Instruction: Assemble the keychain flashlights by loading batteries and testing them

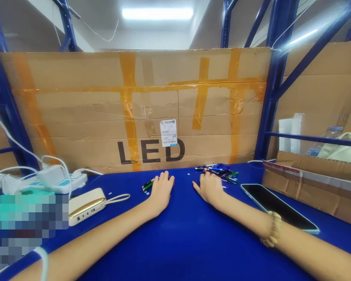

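My left hand (162, 191) rests palm down on the blue table, its fingers stretched forward and slightly apart. Small shiny green and black tube-shaped pieces (148, 185) lie against its left side, partly hidden under it. My right hand (209, 189) is also palm down, with the thumb held out to the left. Its fingertips reach the near edge of a pile of small shiny metallic pieces (222, 171) in blue, red, green and black; their exact kind is too small to tell. What lies beneath either hand is hidden.
At the left are a white and gold power bank (87, 207) with a strap, and a power strip (78, 181) with chargers and cables. A phone (280, 207) lies at the right beside a cardboard box (310, 187). Taped cardboard (84, 117) walls the back between blue posts (276, 78).
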Action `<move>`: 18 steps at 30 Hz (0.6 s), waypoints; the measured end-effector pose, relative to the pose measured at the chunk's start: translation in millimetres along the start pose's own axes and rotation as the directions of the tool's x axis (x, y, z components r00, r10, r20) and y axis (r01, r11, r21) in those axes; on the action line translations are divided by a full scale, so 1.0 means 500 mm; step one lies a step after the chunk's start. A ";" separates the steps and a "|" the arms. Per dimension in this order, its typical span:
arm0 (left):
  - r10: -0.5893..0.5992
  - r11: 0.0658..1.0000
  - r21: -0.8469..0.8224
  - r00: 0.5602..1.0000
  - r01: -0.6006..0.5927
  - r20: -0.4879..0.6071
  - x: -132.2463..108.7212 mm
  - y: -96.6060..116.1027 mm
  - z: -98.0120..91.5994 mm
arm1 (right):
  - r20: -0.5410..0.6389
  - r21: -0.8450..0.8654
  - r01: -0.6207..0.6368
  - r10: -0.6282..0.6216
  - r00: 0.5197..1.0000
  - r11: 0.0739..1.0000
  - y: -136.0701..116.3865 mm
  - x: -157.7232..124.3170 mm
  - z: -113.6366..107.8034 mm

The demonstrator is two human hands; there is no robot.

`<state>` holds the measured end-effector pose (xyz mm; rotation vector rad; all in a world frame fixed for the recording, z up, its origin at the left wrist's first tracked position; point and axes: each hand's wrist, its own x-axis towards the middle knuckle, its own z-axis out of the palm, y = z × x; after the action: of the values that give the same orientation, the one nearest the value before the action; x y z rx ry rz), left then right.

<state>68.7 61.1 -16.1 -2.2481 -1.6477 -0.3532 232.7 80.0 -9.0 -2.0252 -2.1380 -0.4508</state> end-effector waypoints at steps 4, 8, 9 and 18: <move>0.068 0.989 0.138 0.994 -0.056 -0.083 0.007 0.009 0.014 | -0.043 0.003 0.173 -0.173 0.984 0.985 -0.005 -0.001 0.005; 0.083 0.981 0.184 0.991 -0.063 -0.105 0.010 0.002 0.034 | -0.026 0.027 0.344 -0.344 0.939 0.938 -0.011 -0.001 0.006; 0.076 0.980 0.190 0.991 -0.055 -0.107 0.011 0.000 0.037 | -0.027 0.040 0.361 -0.360 0.932 0.932 -0.011 -0.001 0.006; 0.139 0.980 0.178 0.953 -0.093 -0.268 0.003 0.013 0.012 | -0.075 0.426 0.379 -0.385 0.920 0.822 -0.006 -0.005 0.017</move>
<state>75.2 63.0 -22.0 -2.0551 -1.3430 -0.4637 230.6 80.5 -18.0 -1.3659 -2.3927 0.0097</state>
